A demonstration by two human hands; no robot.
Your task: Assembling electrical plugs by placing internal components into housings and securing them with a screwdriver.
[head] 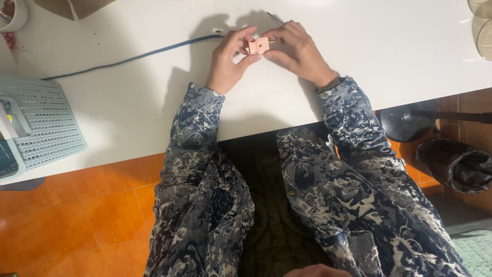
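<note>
Head view: a person sits at a white table (389,51), both forearms in patterned blue-grey sleeves resting on it.
Pink piece: a small flat pink piece (258,46) with a dark hole, held above the tabletop near its far edge, between the two hands.
Left hand: the left hand (229,59) pinches the pink piece, thumb and fingers closed on its left side.
Right hand: the right hand (300,51) grips the piece's right side, fingers curled over it; a thin metal tool (275,18) sticks out past the fingers.
Basket: a pale blue perforated basket (48,123) at the left table edge; its contents are cut off.
Cup: a white cup (14,15) at the top-left corner.
Cable: a blue cable (133,57) runs across the table to the hands.
Bin: a dark bag-lined bin (456,164) on the orange floor, right.
</note>
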